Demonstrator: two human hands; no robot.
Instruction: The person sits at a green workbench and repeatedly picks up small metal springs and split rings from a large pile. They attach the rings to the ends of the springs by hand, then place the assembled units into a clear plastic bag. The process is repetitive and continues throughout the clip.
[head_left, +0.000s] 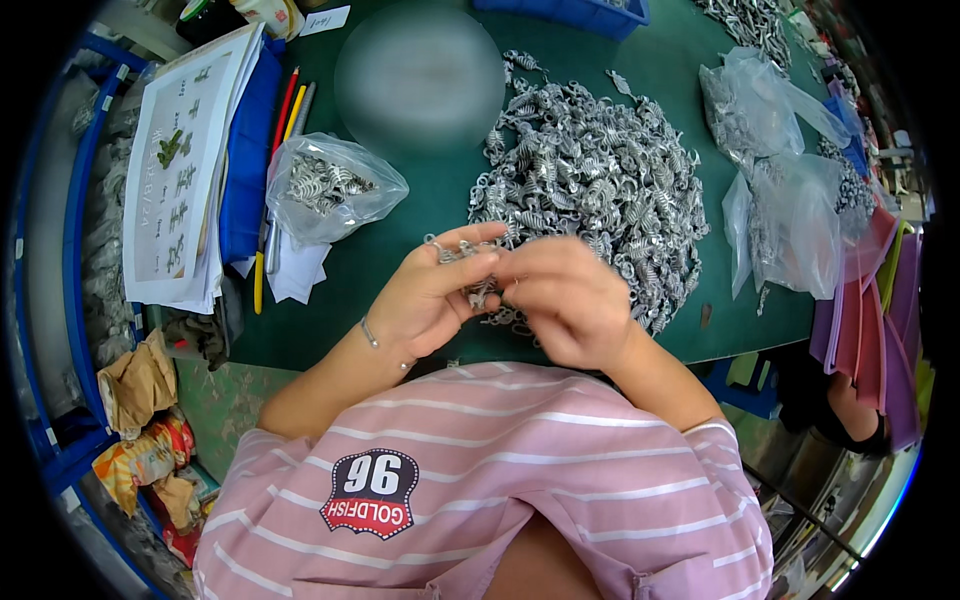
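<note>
A: Position of the silver metal pieces (481, 294)?
B: Centre of frame, in the left hand (424, 298). The large pile (600, 180) lies just beyond, on the desk (425, 205), right of centre.
A: Pose?
B: Hands close together. Left: palm upward, thumb clamping the pieces against the fingers. Right hand (570, 300): curled, back upward, fingertips near the left thumb; cannot tell whether it grips anything.

- This looks like a workshop.
- Small metal parts (600, 185) lie heaped on a green worktable (437, 190).
- Clear plastic bags (812, 240) hold more metal pieces.
- A blue storage rack (74, 460) stands alongside.
</note>
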